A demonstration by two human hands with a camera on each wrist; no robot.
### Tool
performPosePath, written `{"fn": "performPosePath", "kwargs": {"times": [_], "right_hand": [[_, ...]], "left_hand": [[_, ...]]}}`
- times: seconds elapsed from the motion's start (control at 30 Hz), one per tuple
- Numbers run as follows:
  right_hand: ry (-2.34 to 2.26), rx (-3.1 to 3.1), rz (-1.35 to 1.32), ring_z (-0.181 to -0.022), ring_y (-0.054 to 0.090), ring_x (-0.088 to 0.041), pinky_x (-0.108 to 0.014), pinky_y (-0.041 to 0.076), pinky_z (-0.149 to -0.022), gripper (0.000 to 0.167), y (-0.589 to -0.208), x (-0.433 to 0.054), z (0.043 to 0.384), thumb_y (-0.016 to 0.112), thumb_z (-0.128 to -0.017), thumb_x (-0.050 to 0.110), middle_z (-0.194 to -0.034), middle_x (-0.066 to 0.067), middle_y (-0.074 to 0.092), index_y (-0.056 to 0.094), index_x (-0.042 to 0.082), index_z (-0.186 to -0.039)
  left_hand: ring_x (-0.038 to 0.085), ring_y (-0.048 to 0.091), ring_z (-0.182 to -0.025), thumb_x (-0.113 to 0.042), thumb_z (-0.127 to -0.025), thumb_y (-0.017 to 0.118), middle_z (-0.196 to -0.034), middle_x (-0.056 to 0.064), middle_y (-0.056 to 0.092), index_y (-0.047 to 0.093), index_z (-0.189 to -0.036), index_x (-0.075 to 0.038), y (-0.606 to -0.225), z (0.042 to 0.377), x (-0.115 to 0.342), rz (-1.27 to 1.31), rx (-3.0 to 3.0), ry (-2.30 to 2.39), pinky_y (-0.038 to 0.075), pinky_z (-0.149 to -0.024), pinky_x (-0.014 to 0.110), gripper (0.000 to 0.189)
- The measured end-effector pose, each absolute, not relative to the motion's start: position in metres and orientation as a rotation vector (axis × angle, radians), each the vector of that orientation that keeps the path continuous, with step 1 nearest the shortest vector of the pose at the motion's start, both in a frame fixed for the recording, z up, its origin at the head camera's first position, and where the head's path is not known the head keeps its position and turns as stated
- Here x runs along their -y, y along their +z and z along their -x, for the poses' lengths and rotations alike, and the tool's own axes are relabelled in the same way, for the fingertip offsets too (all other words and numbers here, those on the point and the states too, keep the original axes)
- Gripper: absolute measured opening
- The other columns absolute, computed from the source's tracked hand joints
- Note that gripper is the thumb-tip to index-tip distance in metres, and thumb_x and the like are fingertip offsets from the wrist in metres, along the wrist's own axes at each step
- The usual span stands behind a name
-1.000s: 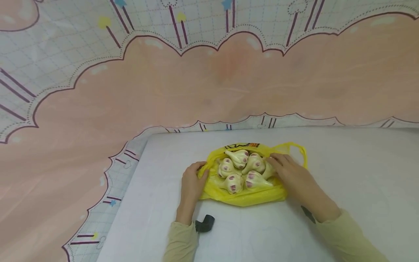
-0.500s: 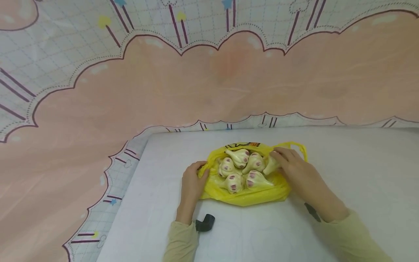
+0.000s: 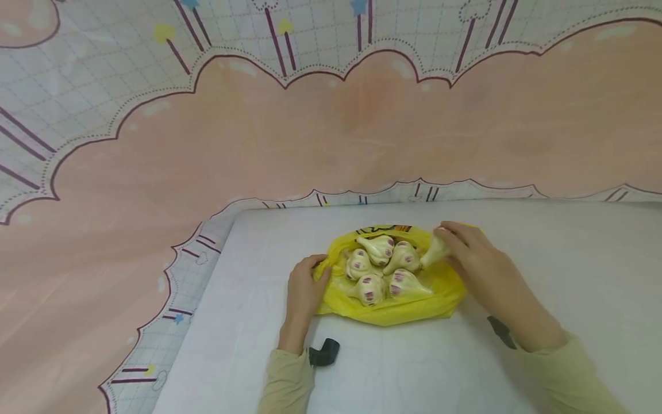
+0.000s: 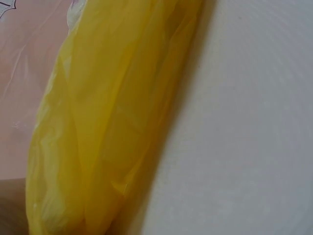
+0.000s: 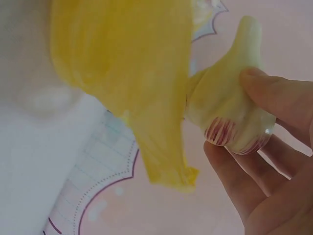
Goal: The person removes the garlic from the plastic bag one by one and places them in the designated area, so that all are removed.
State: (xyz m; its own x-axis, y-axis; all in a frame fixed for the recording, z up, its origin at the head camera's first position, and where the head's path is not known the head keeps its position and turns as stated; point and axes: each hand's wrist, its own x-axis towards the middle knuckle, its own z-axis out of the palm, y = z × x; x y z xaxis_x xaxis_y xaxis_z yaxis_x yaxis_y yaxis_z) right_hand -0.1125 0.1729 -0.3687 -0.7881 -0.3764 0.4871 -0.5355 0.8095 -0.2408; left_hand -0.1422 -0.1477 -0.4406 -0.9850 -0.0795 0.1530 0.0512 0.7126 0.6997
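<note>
Garlic bulb [image 3: 437, 248] in the person's right hand [image 3: 477, 260] has come up from its place of a second ago, when it lay low at the bag's 3 o'clock, mostly hidden by the fingers; I now see it at about 2 o'clock, beside its neighbours. The right hand has drawn out toward 2 o'clock with it, covering most of the bag's handle loop, which showed plainly earlier. From the head view the bulb slants along a line from 1 to 7 o'clock, tapering stalk pointing down toward 7; from the right wrist, the stalk points to roughly 1 o'clock and the purple-streaked base toward 7. The thumb presses one side and the part-curled fingers support the base. Whether the stalk touches the next bulb, I can't tell. At the bag's 9 to 10 o'clock, the left hand [image 3: 304, 284] stays put, pinching the yellow bag [image 3: 393, 315] by its rim. Five other garlic bulbs [image 3: 404, 257] lie unmoved inside, the bag resting on the white tabletop [image 3: 403, 374].
</note>
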Motion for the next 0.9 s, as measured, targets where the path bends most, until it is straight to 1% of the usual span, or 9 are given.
{"fn": "performPosePath", "kwargs": {"times": [0.13, 0.27, 0.53, 0.83, 0.9], "right_hand": [[0.52, 2.582, -0.651, -0.119, 0.054, -0.038, -0.052, 0.057, -0.081, 0.06, -0.362, -0.175, 0.111, 0.08, -0.077, -0.004, -0.134, -0.019, 0.054, 0.057, 0.003, -0.132], [0.529, 2.552, -0.635, -0.117, 0.054, -0.038, -0.055, 0.057, -0.077, 0.061, -0.359, -0.179, 0.112, 0.081, -0.075, -0.005, -0.132, -0.019, 0.055, 0.057, 0.003, -0.131], [0.526, 2.475, -0.651, -0.117, 0.053, -0.038, -0.056, 0.057, -0.074, 0.067, -0.356, -0.191, 0.115, 0.084, -0.07, -0.005, -0.132, -0.02, 0.055, 0.057, 0.002, -0.131], [0.551, 2.505, -0.588, -0.116, 0.053, -0.039, -0.06, 0.055, -0.076, 0.061, -0.352, -0.203, 0.116, 0.081, -0.075, -0.007, -0.133, -0.019, 0.054, 0.057, 0.004, -0.131], [0.548, 2.512, -0.575, -0.116, 0.053, -0.04, -0.06, 0.054, -0.074, 0.062, -0.352, -0.206, 0.116, 0.08, -0.075, -0.006, -0.134, -0.019, 0.054, 0.057, 0.004, -0.132]], "left_hand": [[0.03, 0.061, -0.116, -0.016, -0.094, 0.069, -0.122, 0.01, 0.068, 0.069, -0.122, -0.008, -0.44, 0.142, 0.148, -0.033, 2.753, -1.129, 0.048, -0.102, 0.045, 0.029], [0.03, 0.061, -0.116, -0.015, -0.093, 0.069, -0.121, 0.01, 0.068, 0.069, -0.122, -0.008, -0.438, 0.142, 0.147, -0.035, 2.757, -1.136, 0.048, -0.102, 0.044, 0.029], [0.029, 0.061, -0.116, -0.016, -0.094, 0.069, -0.122, 0.01, 0.068, 0.069, -0.122, -0.009, -0.438, 0.141, 0.146, -0.063, 2.76, -1.139, 0.049, -0.101, 0.044, 0.029], [0.03, 0.06, -0.115, -0.015, -0.094, 0.069, -0.122, 0.01, 0.068, 0.069, -0.122, -0.008, -0.439, 0.141, 0.147, -0.055, 2.753, -1.147, 0.049, -0.101, 0.044, 0.029], [0.03, 0.061, -0.115, -0.015, -0.093, 0.069, -0.121, 0.011, 0.068, 0.069, -0.122, -0.008, -0.438, 0.141, 0.146, -0.049, 2.753, -1.14, 0.049, -0.101, 0.045, 0.029]]}}
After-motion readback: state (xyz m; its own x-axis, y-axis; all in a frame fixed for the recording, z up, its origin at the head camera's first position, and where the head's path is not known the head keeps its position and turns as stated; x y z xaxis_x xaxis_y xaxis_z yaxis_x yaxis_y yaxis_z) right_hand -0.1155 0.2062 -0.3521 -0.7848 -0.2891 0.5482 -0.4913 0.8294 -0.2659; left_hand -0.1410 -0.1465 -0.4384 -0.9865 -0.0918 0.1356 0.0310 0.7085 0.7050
